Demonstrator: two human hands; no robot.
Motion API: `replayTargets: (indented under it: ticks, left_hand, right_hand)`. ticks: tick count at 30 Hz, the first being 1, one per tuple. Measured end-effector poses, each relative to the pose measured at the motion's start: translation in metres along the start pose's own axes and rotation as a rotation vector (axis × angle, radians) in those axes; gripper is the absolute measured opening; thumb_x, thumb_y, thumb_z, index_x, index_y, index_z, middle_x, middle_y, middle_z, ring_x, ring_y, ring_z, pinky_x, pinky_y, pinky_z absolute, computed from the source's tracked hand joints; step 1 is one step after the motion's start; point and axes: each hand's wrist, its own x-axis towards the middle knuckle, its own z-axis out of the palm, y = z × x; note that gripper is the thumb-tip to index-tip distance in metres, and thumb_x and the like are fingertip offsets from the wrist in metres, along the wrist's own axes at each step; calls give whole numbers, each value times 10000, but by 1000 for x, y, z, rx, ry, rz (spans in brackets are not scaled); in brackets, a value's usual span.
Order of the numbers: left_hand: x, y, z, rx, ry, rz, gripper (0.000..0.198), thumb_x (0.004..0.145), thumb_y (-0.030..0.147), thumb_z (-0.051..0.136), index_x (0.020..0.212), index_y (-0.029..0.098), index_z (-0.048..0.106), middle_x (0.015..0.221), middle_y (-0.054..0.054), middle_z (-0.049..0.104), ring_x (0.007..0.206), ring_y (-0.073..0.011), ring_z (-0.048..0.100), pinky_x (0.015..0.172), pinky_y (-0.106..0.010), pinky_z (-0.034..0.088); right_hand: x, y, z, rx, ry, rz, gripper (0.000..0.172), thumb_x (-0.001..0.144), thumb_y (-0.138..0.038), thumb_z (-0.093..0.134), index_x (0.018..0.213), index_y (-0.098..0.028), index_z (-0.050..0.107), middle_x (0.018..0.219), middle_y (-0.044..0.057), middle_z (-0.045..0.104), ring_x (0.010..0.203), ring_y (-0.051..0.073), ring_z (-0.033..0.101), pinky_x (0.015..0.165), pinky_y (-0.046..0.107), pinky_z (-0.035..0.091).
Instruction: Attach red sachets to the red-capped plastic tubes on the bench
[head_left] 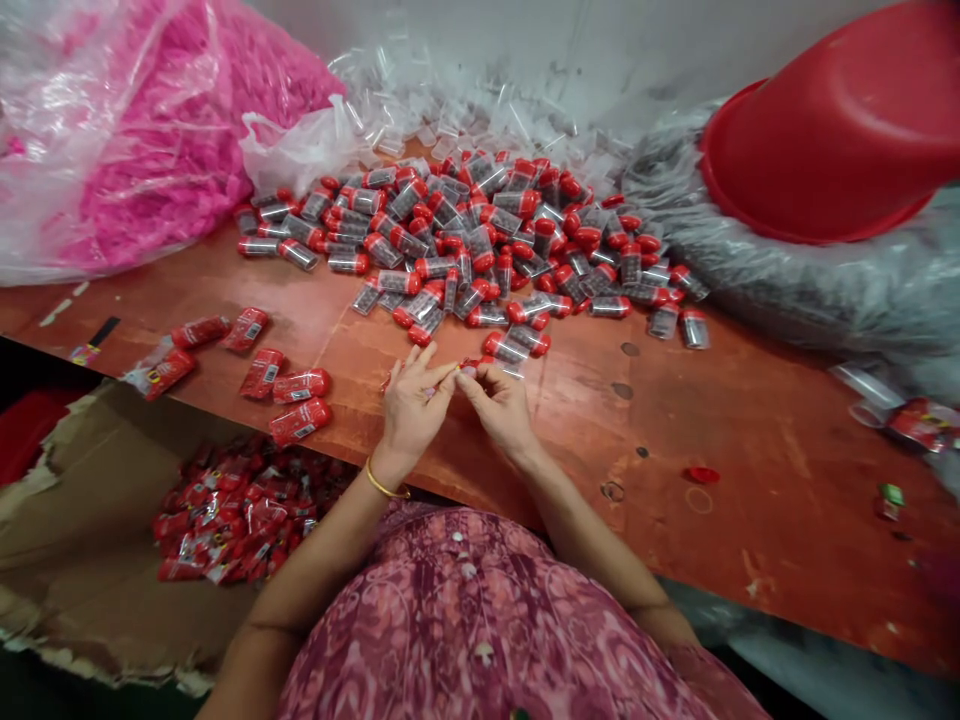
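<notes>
Plywood table (750, 420): left hand (411, 408) and right hand (501, 405) fingers pinched tight around small red piece (470, 366).

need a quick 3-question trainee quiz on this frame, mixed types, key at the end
1. True or false: the red basin is on the person's left.
2. Which wrist wears the bangle? A left, B right, C both.
3. Fill in: the left hand and right hand pinch one small red-capped ___ between their fingertips, just in front of the pile on the table.
Key: 1 false; 2 A; 3 tube.
</notes>
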Motion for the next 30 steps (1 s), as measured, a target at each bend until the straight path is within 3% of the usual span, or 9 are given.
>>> replayTargets:
  ticks: [3,5,8,11,18,21,24,27,30]
  left_hand:
    - [-8,3,-5,-106,37,-111,301,819,355,577,1062,212,684,1157,-105,666,1115,-254,582,985,-411,398]
    - [-13,4,-7,-211,-12,-257,316,810,420,573,978,186,705,919,-80,724,874,-215,658,801,-317,487]
    - [-17,7,-3,-474,-150,-460,367,751,510,604,781,161,714,657,-31,681,597,-148,617,542,-228,461]
    - [-18,14,3,-759,-106,-616,401,611,521,719,767,152,707,675,-16,677,577,-122,587,449,-190,426]
    - [-17,18,3,-1031,30,-849,407,380,391,860,646,144,675,608,19,659,526,-79,563,446,-166,436]
    - [-15,15,-2,-1042,74,-858,384,387,365,867,624,140,665,580,25,657,503,-70,563,464,-161,432]
    - [-11,11,-9,-1086,48,-889,360,433,350,863,663,146,675,609,21,677,512,-71,580,479,-161,435]
    - [-7,9,-13,-1140,26,-902,341,468,327,859,701,155,678,641,25,689,553,-72,603,503,-155,444]
    - [-4,9,-14,-1176,19,-920,317,492,317,854,691,158,665,626,27,683,541,-74,601,487,-156,436]
  right_hand:
    - [-1,-3,3,78,53,-1,197,800,-358,557,713,-186,595,665,-13,599,622,116,521,627,251,430]
    - [-3,-3,1,102,76,9,193,806,-350,548,718,-185,596,664,-12,598,611,111,513,616,247,419]
    - [-8,-1,-2,85,102,14,242,821,-358,526,646,-191,528,587,-37,509,541,92,436,549,230,366]
    - [-16,1,1,0,159,-11,335,850,-382,477,573,-207,409,520,-61,364,490,84,337,488,226,295]
    - [-29,7,9,-151,38,-111,289,894,-363,406,671,-205,497,599,-23,499,549,115,455,541,245,386]
    - [-24,8,-9,-334,-46,-176,330,932,-349,317,753,-202,552,686,13,583,634,145,526,618,271,434]
    - [-11,9,-39,-746,4,-263,267,898,-343,414,962,-158,597,947,106,655,869,225,566,794,362,426]
    - [2,14,-62,-1091,-43,-218,324,834,-328,533,1082,-127,585,1084,162,641,931,290,552,791,405,402]
    - [7,19,-68,-1181,-148,-214,285,843,-281,506,1061,-126,603,1066,167,650,904,290,564,766,399,397]
